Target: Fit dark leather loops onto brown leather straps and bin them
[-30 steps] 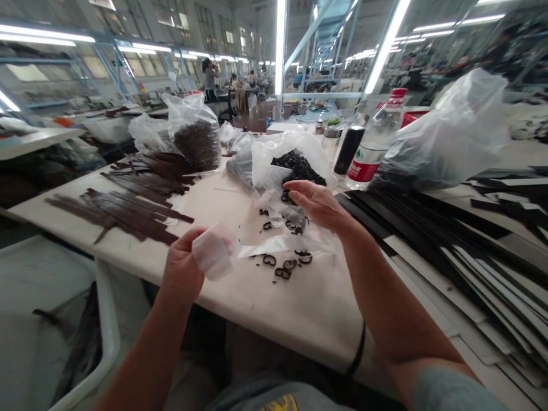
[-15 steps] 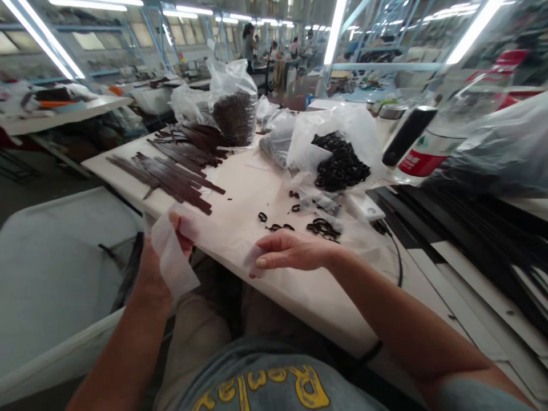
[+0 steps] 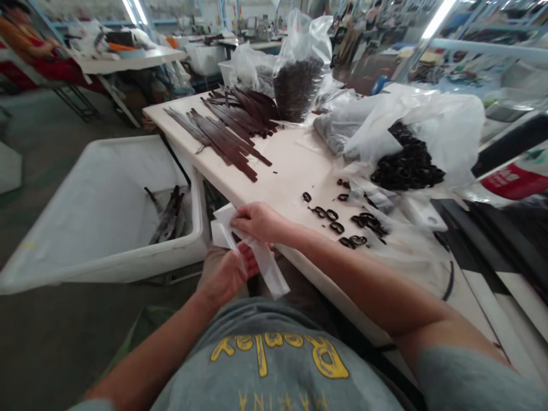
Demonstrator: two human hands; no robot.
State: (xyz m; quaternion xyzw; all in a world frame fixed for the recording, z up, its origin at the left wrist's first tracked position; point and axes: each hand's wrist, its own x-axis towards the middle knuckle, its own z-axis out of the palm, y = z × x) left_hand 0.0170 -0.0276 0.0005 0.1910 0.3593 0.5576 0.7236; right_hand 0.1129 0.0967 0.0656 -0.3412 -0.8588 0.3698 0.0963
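A translucent white strip is folded over between my two hands, just off the table's front edge and above my lap. My right hand pinches it from above, thumb against fingers. Below and to the left, my left hand holds another stretch of the same strip under its thumb, its fingers curled behind. One end hangs down towards my shirt. Whether it is paper or plastic I cannot tell. Nearest to my right forearm on the table lie several small black loops.
Dark brown strips lie on the white table, before a clear bag of brown pieces. An open bag holds black loops. Left is a white bin with dark strips inside; right, long black strips. A person sits far left.
My hands have come together, the right moving left to the left hand, so the strip stretched between them is now folded. The view has swung left and down, showing more of the bin.
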